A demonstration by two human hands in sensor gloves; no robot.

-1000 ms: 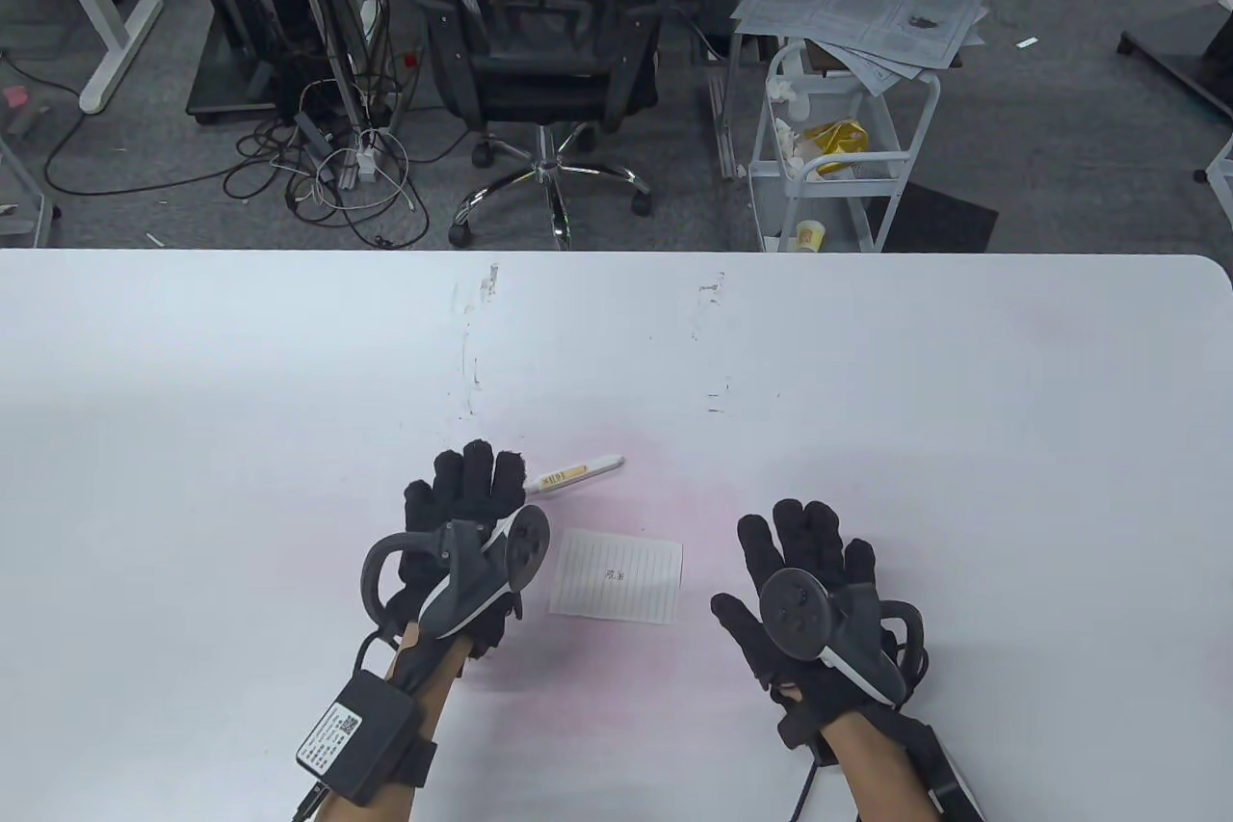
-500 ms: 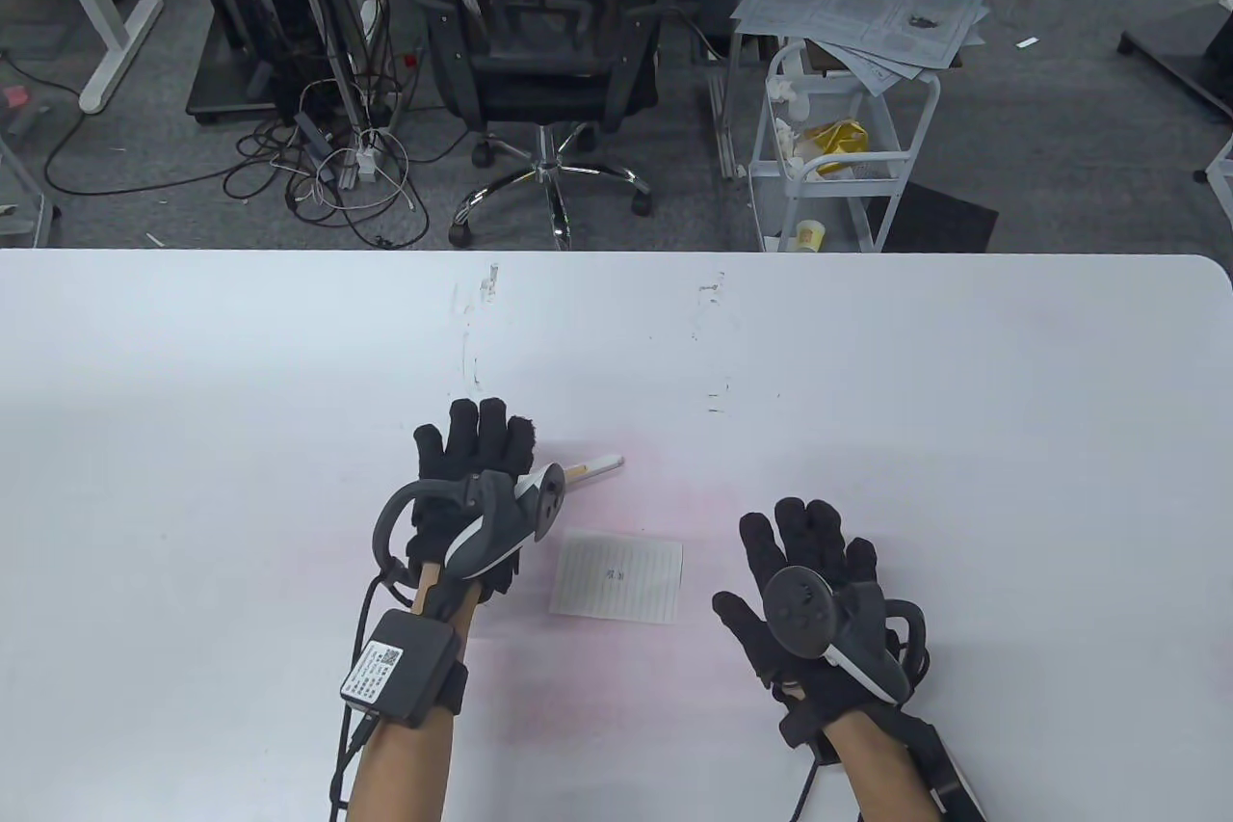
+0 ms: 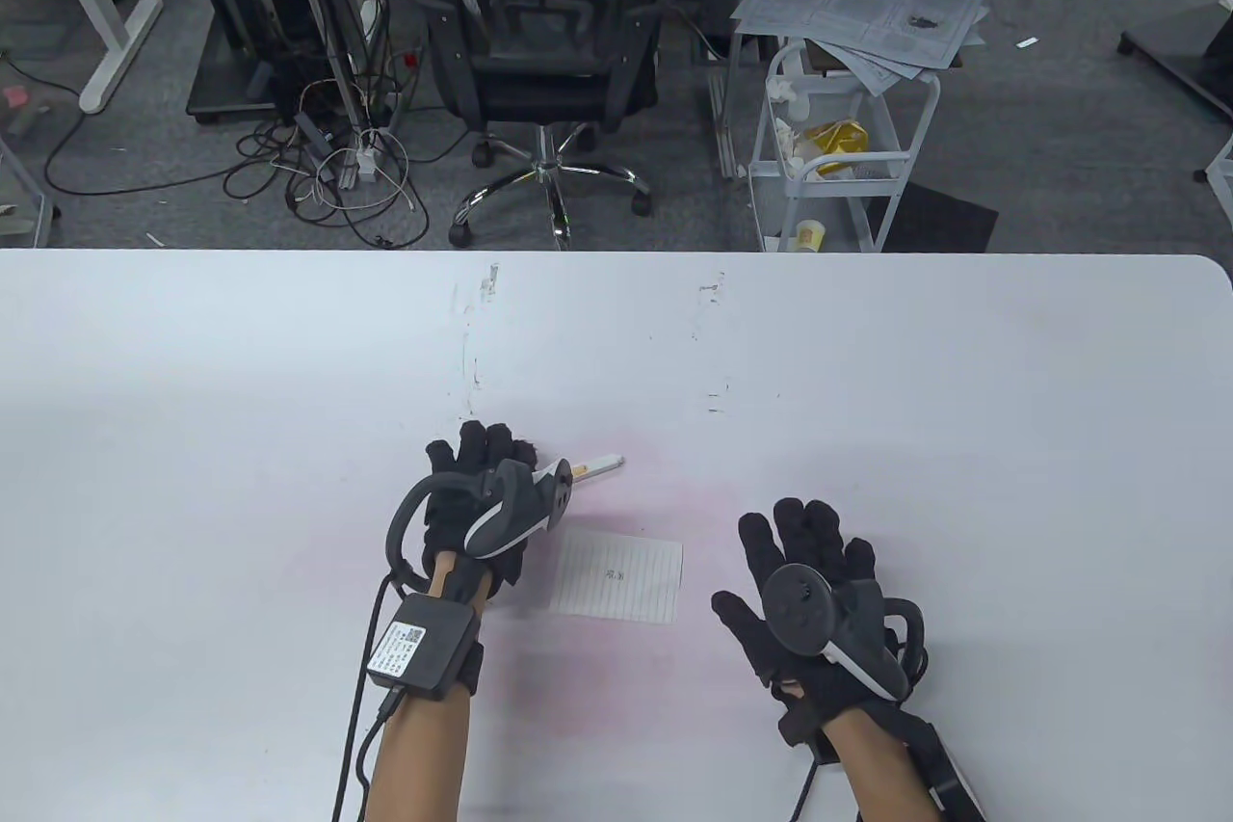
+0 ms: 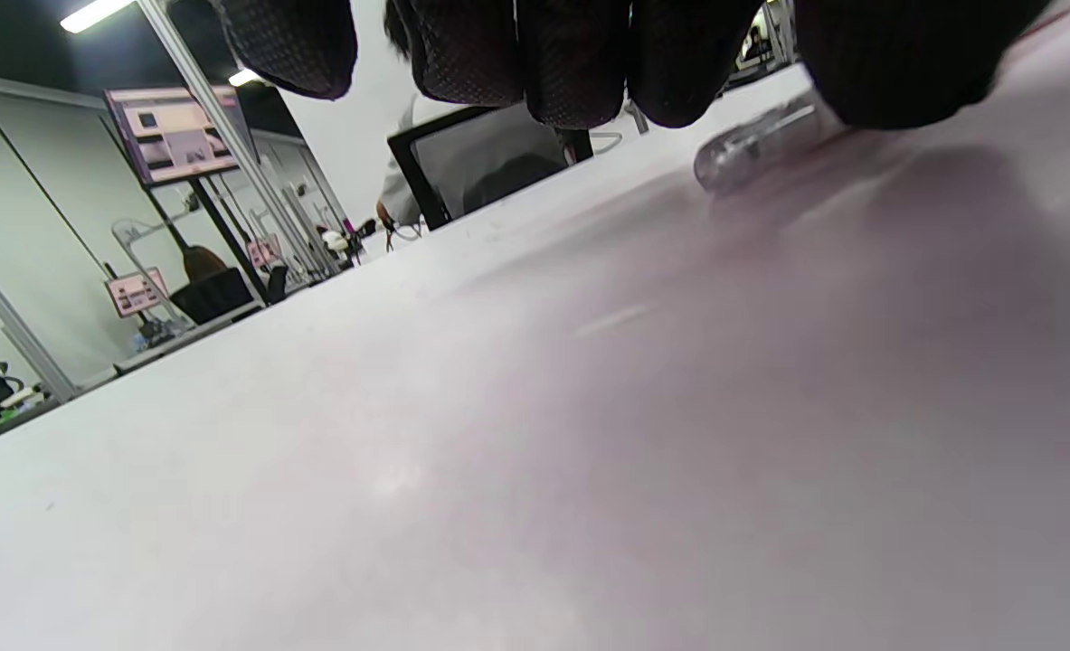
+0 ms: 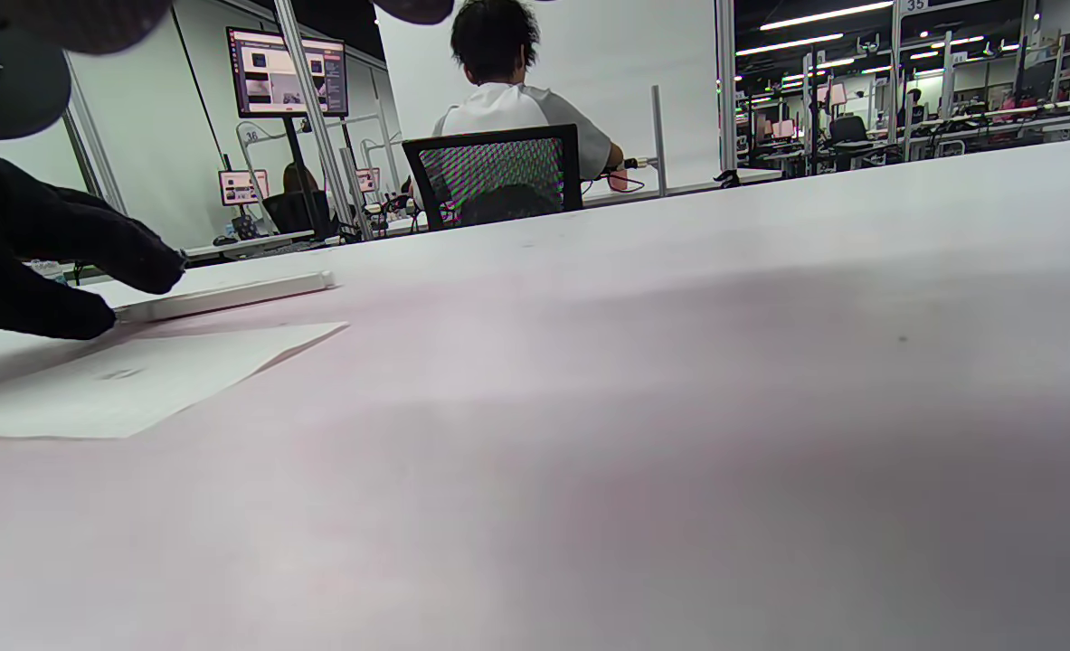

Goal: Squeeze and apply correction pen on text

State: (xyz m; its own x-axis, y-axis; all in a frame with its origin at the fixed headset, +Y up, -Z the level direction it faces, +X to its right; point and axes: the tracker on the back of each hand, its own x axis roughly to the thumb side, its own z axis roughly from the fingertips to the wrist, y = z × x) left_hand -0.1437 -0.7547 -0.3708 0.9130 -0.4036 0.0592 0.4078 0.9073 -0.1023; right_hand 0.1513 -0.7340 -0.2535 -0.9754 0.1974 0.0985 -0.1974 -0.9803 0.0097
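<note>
White correction pen (image 3: 599, 466) under left hand (image 3: 479, 499), beside lined paper (image 3: 617, 576).

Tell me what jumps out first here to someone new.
The left hand, black-gloved with a tracker strapped on its back, is down over the correction pen near the table's middle. Just beside it lies a small lined paper with tiny text. The right hand rests spread flat on the table, right of the paper.

white table (image 3: 867, 359) — pen (image 3: 599, 466), paper slip (image 3: 616, 575)
</note>
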